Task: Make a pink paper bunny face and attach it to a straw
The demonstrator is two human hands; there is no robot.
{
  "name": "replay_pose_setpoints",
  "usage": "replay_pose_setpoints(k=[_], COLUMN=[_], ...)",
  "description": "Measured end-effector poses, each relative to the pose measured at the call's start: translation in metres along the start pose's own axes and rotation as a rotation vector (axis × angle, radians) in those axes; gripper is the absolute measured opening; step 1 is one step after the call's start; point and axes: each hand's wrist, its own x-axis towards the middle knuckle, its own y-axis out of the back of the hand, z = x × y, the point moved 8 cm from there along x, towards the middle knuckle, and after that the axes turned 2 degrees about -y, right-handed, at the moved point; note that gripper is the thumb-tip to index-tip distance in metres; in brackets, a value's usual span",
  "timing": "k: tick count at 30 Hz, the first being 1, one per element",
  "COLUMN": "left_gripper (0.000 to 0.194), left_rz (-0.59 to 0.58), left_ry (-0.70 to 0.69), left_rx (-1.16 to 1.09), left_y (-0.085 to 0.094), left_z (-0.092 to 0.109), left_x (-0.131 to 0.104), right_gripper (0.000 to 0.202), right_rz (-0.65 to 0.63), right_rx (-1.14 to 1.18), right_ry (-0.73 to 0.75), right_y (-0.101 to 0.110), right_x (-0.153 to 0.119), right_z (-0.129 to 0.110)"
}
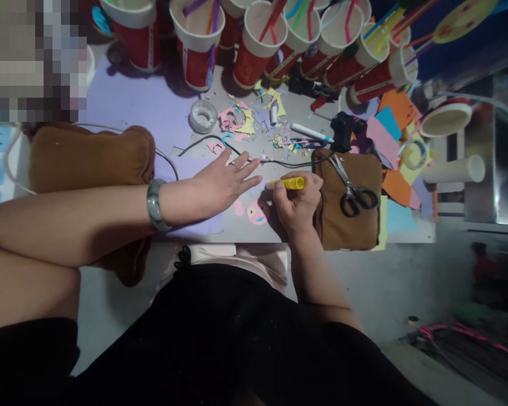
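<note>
A person in black stretches both bare arms over a crowded tabletop (237,232). The left hand (220,183) is laid out back upward, fingers fanned toward the right and grasping nothing, with a ring on one finger and a green bangle (154,203) at the wrist. The right hand (301,198) curls around a yellow marker (291,183), pinching it at a slant, wide end to the right. From here the marker's tip is hard to make out, and whether the left palm presses on the surface cannot be told. Paper cups (256,70) with straws crowd the far edge, some partly hidden behind others or cut off; a blurred block covers the area around the far left corner. A pink paper face (258,213) with a blue mouth lies close to the near edge, just left of the right hand and nearer that edge than the marker. Scissors (350,189) rest on a brown cushion (364,234) toward the near right corner.
</note>
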Motion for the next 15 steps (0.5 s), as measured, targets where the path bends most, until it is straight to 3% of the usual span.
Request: replay_pose_setpoints(k=[5,8,15], left_gripper=[0.058,0.058,0.059], left_rz=[0.065,0.03,-0.024], left_ry=[0.007,0.017,0.013], left_rx=[-0.062,-0.03,0.005], left_y=[0.003,0.001,0.003], left_z=[-0.001,-0.001,0.0], left_x=[0.0,0.0,0.0], right_gripper=[0.015,0.013,0.019], right_rz=[0.025,-0.006,0.19], right_rx=[0.028,0.028,0.102], right_ry=[0.017,0.048,-0.029], right_y=[0.002,0.0,0.013], right_x=[0.0,0.001,-0.006], right_z=[-0.002,-0.006,0.011])
